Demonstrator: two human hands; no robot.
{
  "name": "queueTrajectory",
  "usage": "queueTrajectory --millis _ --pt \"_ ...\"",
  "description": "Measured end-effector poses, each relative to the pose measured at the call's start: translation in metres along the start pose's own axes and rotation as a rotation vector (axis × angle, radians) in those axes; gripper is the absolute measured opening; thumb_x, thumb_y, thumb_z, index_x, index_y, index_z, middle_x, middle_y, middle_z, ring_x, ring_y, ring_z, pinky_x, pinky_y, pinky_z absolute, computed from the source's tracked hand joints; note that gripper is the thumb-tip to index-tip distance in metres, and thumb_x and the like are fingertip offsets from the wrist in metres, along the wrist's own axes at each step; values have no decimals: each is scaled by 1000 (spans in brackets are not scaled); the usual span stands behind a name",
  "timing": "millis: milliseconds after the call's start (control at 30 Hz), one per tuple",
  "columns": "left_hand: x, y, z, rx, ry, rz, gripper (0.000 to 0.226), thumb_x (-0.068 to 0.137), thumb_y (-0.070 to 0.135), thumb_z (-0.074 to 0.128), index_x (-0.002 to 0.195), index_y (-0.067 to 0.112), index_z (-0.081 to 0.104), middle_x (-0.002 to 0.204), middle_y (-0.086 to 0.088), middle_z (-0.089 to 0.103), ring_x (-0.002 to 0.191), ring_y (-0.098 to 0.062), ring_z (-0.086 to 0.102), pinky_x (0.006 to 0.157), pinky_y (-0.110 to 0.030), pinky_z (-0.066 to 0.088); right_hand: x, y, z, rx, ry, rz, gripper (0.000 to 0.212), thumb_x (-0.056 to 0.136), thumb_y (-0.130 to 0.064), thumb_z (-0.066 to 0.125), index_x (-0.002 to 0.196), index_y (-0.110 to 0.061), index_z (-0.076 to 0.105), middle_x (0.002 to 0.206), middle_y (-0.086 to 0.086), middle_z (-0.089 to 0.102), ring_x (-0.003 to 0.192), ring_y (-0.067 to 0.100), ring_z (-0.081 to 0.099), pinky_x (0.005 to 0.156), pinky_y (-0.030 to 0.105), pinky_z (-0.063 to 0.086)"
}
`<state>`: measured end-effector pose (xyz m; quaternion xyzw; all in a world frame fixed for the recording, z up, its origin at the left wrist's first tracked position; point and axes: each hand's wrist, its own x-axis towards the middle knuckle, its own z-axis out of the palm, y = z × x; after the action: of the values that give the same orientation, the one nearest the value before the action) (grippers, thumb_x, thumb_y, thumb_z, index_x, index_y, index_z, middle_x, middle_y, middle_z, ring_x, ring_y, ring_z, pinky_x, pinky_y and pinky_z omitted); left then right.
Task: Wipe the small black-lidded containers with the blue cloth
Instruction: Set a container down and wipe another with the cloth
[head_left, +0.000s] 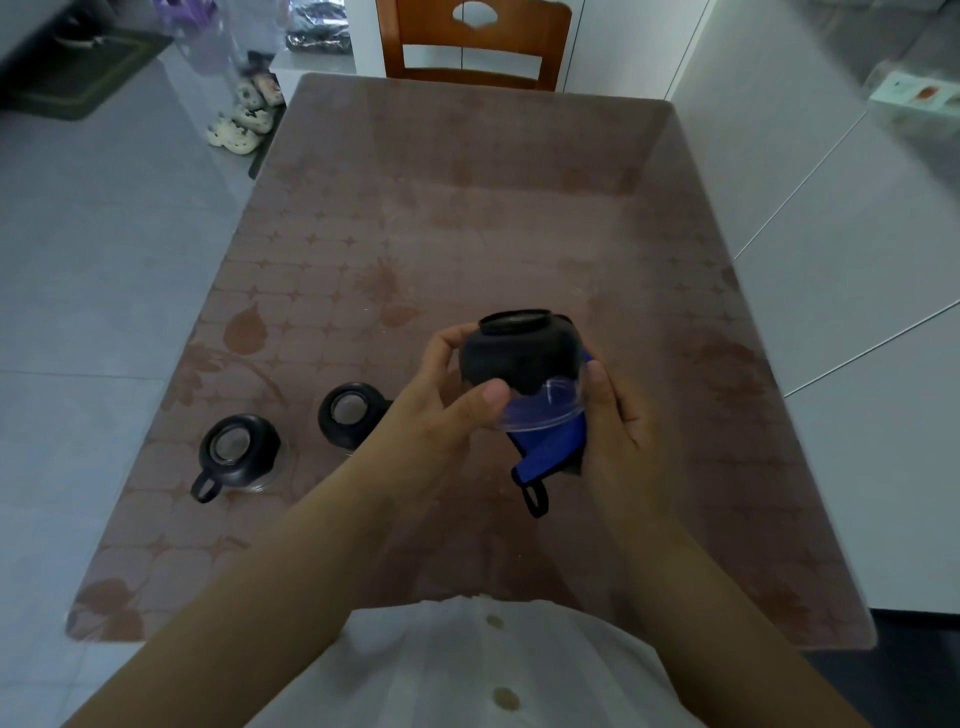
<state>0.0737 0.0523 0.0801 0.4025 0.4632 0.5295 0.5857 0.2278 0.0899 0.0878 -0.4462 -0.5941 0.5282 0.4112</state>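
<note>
A small clear container with a black lid (519, 358) is held above the table, tilted with its lid away from me. My left hand (447, 405) grips it from the left, thumb on the clear base. My right hand (618, 431) holds the blue cloth (550, 447) against the container's right and underside; the cloth's black loop hangs down. Two more black-lidded containers stand on the table to the left: one (350, 413) partly hidden by my left wrist, the other (239, 452) nearer the table's left edge.
The brown patterned table (467, 208) stretches ahead, with a wooden chair (475, 47) at its far end. Shoes (244, 119) lie on the grey floor at the left. White cabinets (831, 234) run along the right.
</note>
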Motion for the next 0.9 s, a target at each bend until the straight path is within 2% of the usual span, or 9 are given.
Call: queueTrajectory --millis 133,267,367,433,533,700,767,833,900 --pt "1 2 1 -11 -7 -59 85 60 61 77 128 21 45 112 11 67 106 -11 62 89 -28 49 -6 -1 -1 99 44 -52 50 88 -60 42 127 -32 53 113 -6 68 100 16 66 86 43 54" --pt "2 0 -1 -28 21 -67 58 75 35 68 128 21 50 109 11 68 101 -6 63 86 -23 49 -6 -2 -4 50 66 -61 36 93 -36 39 126 -32 52 125 0 62 108 18 63 94 50 50" --pt "2 2 0 -95 65 -81 50 78 24 58 127 24 48 110 8 67 101 -9 64 88 -27 50 -5 0 -6 1 78 -101 36 94 -37 39 128 -34 50 134 2 56 119 21 56 99 50 46" --pt "2 3 1 -75 76 -91 49 75 26 63 123 24 51 111 7 67 102 -10 65 87 -26 52 -5 1 -5 -74 40 -146 37 94 -37 39 130 -34 47 140 -2 51 129 18 48 106 41 41" --pt "4 0 5 34 161 -118 73 60 44 77 125 21 52 117 4 66 106 -11 64 88 -28 52 -7 1 -1 -171 -62 -210 36 96 -33 42 131 -31 44 145 -7 41 133 3 38 105 14 35" --pt "3 -6 6 62 325 -131 80 45 52 85 114 27 55 109 10 66 101 -9 64 82 -26 50 -1 -1 -1 -175 23 -155 27 94 -35 39 117 -43 50 151 -5 32 120 -21 34 94 2 35" --pt "2 -7 7 49 326 -134 80 43 51 83 113 27 55 109 9 66 101 -11 64 84 -28 51 0 -1 4 -239 6 -252 29 97 -36 41 124 -39 51 152 -6 25 126 -17 31 100 7 35" --pt "1 -7 7 27 279 -139 77 47 50 81 116 25 56 111 6 67 105 -14 64 88 -33 52 -1 2 11 -280 -81 -358 36 95 -41 42 130 -35 46 152 -12 17 140 3 25 111 27 34" --pt "1 -8 6 36 226 -142 72 56 49 83 118 26 57 115 4 67 108 -17 64 92 -37 52 0 3 12 -279 -134 -374 37 94 -46 40 128 -38 48 152 -18 12 143 11 21 112 42 33"
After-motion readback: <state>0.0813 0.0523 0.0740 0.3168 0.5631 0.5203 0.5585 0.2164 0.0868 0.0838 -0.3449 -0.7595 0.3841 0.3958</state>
